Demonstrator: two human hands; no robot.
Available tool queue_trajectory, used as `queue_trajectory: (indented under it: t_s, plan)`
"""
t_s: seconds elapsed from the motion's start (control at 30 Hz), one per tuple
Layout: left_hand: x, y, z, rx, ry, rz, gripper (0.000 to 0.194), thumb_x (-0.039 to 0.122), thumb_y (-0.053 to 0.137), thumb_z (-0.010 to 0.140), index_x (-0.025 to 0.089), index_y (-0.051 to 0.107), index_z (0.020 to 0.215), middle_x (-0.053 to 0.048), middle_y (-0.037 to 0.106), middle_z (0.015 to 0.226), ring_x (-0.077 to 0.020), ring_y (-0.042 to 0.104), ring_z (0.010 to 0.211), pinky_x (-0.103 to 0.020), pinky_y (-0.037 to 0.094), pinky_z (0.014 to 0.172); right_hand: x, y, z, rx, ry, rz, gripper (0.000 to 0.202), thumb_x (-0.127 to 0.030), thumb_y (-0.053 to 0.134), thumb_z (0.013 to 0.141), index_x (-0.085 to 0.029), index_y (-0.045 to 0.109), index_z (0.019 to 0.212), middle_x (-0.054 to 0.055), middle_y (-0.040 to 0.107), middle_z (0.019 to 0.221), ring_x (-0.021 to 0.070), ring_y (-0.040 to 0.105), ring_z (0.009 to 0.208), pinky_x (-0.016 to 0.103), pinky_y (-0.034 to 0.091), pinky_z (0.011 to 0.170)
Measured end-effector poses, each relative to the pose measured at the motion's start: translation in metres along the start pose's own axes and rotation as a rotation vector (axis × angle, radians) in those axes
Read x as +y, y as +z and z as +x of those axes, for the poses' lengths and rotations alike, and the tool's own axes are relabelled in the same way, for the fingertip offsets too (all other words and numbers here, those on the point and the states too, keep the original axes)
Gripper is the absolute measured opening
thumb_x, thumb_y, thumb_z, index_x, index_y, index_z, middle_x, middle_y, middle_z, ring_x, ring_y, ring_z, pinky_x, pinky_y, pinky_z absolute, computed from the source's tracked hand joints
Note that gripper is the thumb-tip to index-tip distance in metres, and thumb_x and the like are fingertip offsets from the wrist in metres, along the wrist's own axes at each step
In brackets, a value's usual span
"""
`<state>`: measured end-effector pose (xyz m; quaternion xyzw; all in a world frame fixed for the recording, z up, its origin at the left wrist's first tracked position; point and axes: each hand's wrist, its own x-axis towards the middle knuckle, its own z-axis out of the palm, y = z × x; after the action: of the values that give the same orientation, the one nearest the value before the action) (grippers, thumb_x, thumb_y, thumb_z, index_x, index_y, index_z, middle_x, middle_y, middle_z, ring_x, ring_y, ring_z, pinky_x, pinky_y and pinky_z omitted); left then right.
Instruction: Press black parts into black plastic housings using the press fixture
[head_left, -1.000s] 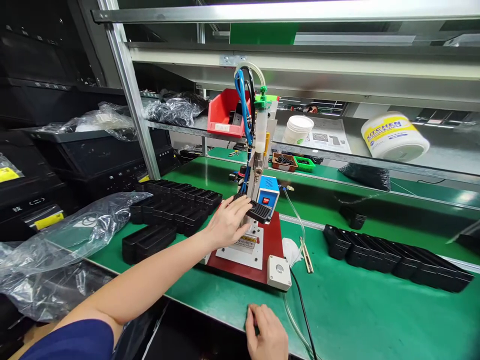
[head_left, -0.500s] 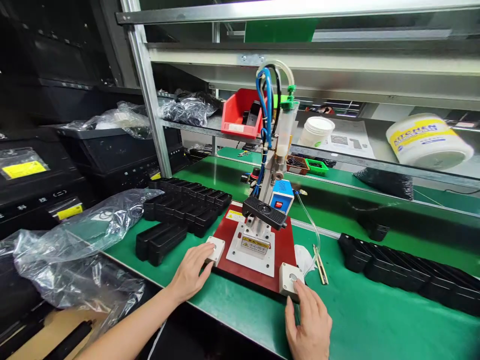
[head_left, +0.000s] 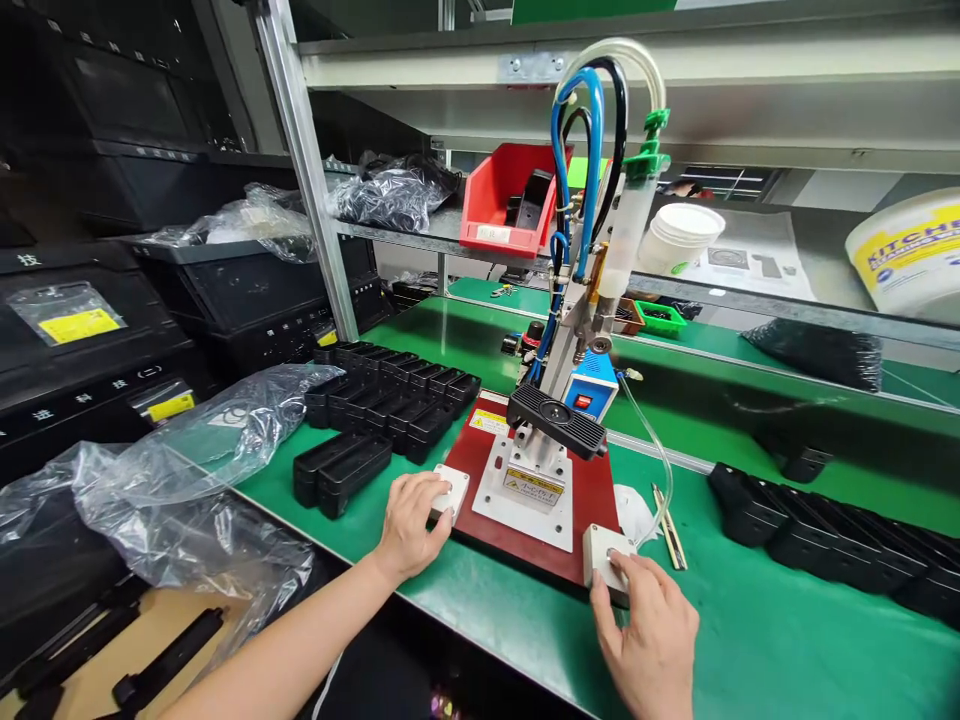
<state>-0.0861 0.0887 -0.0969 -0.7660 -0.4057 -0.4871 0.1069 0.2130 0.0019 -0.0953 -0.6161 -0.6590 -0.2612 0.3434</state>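
Observation:
My left hand (head_left: 414, 520) rests on the left white button box (head_left: 453, 490), fingers stretched over its top and thumb apart at its near side. At the right white button box (head_left: 600, 552), my right hand (head_left: 649, 620) has its index finger on the round button and its thumb low against the side. Between the hands stands a bench dispensing press (head_left: 541, 500) on a dark red base (head_left: 504, 545). A black ribbed plastic part (head_left: 556, 418) with a round grille sits tilted on its fixture. Above that part hangs a clear syringe (head_left: 628, 235) with a green cap.
Rows of black plastic housings (head_left: 390, 395) stand left, and more black housings (head_left: 825, 535) at right. Tweezers (head_left: 667, 525) lie beside a white wipe (head_left: 634, 510). Clear plastic bags (head_left: 187, 480) drape over the left edge. A red bin (head_left: 506, 205) and white tub (head_left: 686, 235) occupy the shelf.
The head view has shifted, so the press and hands appear farther right and the press larger. Both hands stay at their button boxes, and the black part remains on the fixture.

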Motion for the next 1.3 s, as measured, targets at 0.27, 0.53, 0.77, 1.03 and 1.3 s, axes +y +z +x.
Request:
queue_trajectory:
  t_s: [0.27,0.53,0.77,1.03,1.3]
  plan:
    - [-0.005,0.007,-0.02,0.069,-0.169,-0.121,0.045,0.022,0.048,0.09,0.024,0.041,0.134,-0.014,0.057,0.128,-0.0274,0.054,0.121,-0.05,0.048,0.099,0.007,0.002,-0.038,0.148,0.129,0.201,0.043,-0.046,0.049,0.094,-0.013,0.053,0.122,0.019,0.059,0.123,0.0315,0.056,0.111,0.044,0.043,0.091]
    - [-0.029,0.016,-0.016,-0.078,-0.877,-0.594,0.053,0.053,0.028,0.096,0.014,0.064,0.101,-0.012,0.071,0.095,-0.0245,0.068,0.087,-0.038,0.055,0.075,0.012,0.006,-0.048,-0.069,0.649,0.316,0.063,-0.072,0.031,0.089,-0.02,0.061,0.111,0.009,0.067,0.108,0.0254,0.064,0.088,0.033,0.048,0.07]
    - [-0.028,0.015,-0.017,-0.109,-0.866,-0.565,0.057,0.056,0.03,0.094,0.013,0.067,0.1,-0.011,0.071,0.096,-0.0239,0.066,0.087,-0.034,0.05,0.076,0.011,0.006,-0.047,-0.08,0.671,0.334,0.064,-0.072,0.03,0.089,-0.02,0.061,0.111,0.01,0.066,0.11,0.0274,0.064,0.096,0.034,0.049,0.076]
    - [-0.027,0.015,-0.014,-0.131,-0.83,-0.506,0.049,0.052,0.036,0.093,0.014,0.067,0.099,-0.01,0.069,0.096,-0.022,0.062,0.083,-0.031,0.045,0.073,0.008,0.003,-0.045,-0.123,0.709,0.322,0.068,-0.078,0.031,0.085,-0.022,0.061,0.109,0.006,0.067,0.098,0.0197,0.062,0.069,0.032,0.049,0.065]
    - [-0.028,0.016,-0.015,-0.152,-0.824,-0.493,0.049,0.05,0.034,0.094,0.014,0.065,0.098,-0.009,0.068,0.095,-0.0207,0.06,0.082,-0.03,0.044,0.073,0.009,0.003,-0.046,-0.107,0.681,0.317,0.065,-0.076,0.032,0.086,-0.023,0.061,0.108,0.005,0.066,0.093,0.019,0.062,0.07,0.031,0.049,0.064]
